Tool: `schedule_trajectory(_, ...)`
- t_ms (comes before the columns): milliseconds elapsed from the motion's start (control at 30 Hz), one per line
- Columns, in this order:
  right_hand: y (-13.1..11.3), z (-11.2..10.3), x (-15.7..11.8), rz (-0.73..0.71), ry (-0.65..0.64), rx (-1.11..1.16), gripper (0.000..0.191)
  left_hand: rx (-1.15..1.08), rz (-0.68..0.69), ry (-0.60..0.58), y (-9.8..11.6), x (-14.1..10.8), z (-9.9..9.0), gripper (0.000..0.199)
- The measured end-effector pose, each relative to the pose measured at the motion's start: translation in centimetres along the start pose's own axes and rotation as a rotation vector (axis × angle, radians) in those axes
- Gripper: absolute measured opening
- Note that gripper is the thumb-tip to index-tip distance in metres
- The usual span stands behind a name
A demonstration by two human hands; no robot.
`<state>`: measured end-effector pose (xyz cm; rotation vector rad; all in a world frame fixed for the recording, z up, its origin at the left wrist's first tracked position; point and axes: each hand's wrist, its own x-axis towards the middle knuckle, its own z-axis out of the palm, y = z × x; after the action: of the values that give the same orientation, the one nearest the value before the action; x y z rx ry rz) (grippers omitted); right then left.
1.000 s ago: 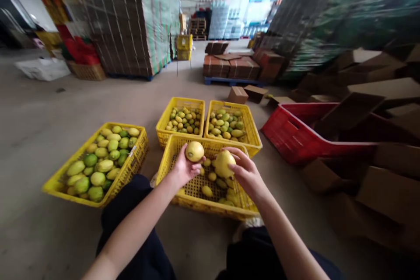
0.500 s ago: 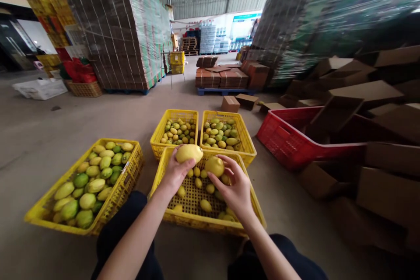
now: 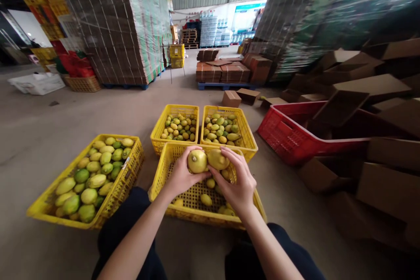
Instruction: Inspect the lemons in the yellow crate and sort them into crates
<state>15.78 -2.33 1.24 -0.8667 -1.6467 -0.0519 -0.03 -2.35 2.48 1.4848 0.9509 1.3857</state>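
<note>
Above the near yellow crate (image 3: 210, 216), my left hand (image 3: 183, 175) is closed round a yellow lemon (image 3: 197, 161), whose tip faces me. My right hand (image 3: 239, 179) grips another yellow lemon (image 3: 218, 159) between thumb and fingers. The two lemons are side by side, close together or touching. Several loose lemons (image 3: 206, 200) lie on the perforated floor of the near crate, and part of that floor is hidden by my hands.
Left stands a yellow crate (image 3: 123, 179) full of green and yellow lemons. Two more filled yellow crates (image 3: 157, 145) (image 3: 251, 148) adjoin the near crate's far side. Right are a red crate (image 3: 282, 140) and cardboard boxes (image 3: 387, 188). Wrapped pallet stacks (image 3: 105, 30) rise behind.
My left hand has moved right, toward my right hand, and its lemon has turned so its tip faces me. The lemons are now closer together. The view has shifted slightly.
</note>
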Motion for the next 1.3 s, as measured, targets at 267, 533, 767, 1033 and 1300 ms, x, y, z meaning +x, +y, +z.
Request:
schedule_trajectory(267,0.3,0.6,-0.5,-0.026,0.039,0.051,0.057,-0.054,-0.013,0.050,0.4,0.1,0.2,0.048)
schedule_trajectory(533,0.1,0.8,-0.6,0.157,0.012,0.211,0.047,-0.027,0.011,0.053,0.3,0.0,0.4,0.047)
schedule_trajectory(767,-0.3,2.1,-0.4,0.607,0.102,0.532,0.032,-0.277,-0.267,0.119,0.2,-0.4,0.8,0.054)
schedule_trajectory(1033,0.0,3.4,-0.2,1.195,0.196,0.865,0.024,-0.540,-0.433,0.020,0.3,0.0,0.5,0.045)
schedule_trajectory(1300,0.3,3.3,0.5,1.456,0.118,1.115,0.025,-0.734,-0.653,0.056,-0.8,0.9,0.3,0.035)
